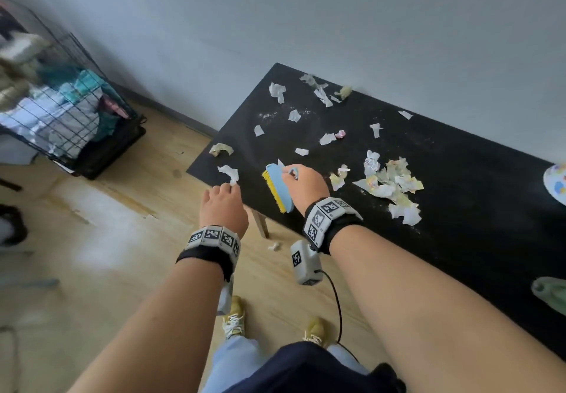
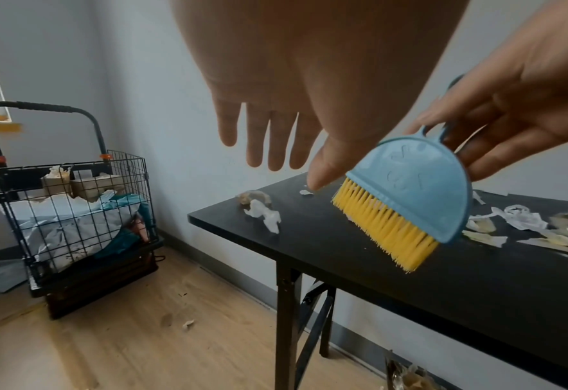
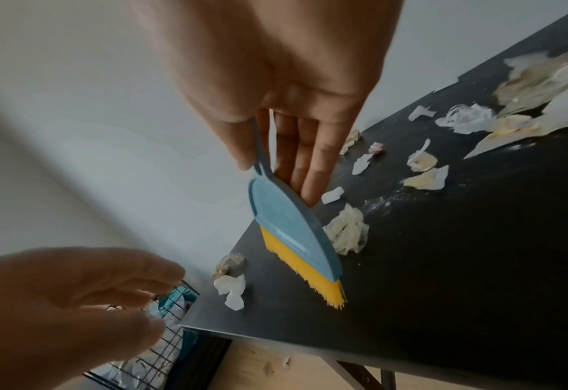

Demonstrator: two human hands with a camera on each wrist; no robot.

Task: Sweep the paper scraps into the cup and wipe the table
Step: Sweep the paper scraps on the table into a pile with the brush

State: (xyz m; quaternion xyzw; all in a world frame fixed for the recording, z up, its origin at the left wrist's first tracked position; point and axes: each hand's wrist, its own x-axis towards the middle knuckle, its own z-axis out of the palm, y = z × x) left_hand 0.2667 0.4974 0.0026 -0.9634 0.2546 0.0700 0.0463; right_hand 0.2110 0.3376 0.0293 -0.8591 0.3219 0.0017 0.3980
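Note:
Torn paper scraps [image 1: 389, 184] lie scattered over the black table [image 1: 459, 224]. My right hand [image 1: 301, 181] grips the handle of a small blue brush [image 1: 278, 187] with yellow bristles, held tilted just above the table near its front left corner. In the left wrist view the brush [image 2: 409, 190] hangs over the tabletop. My left hand [image 1: 228, 189] is open and holds nothing, its fingertips close to a white scrap [image 1: 229, 172] by the table's left edge. A patterned paper cup [image 1: 556, 183] shows partly at the right edge.
A green cloth [image 1: 549, 293] lies at the table's front right. A black wire cart [image 1: 67, 117] full of fabric stands on the wooden floor to the left. A grey wall runs behind the table. One scrap [image 1: 274, 245] lies on the floor.

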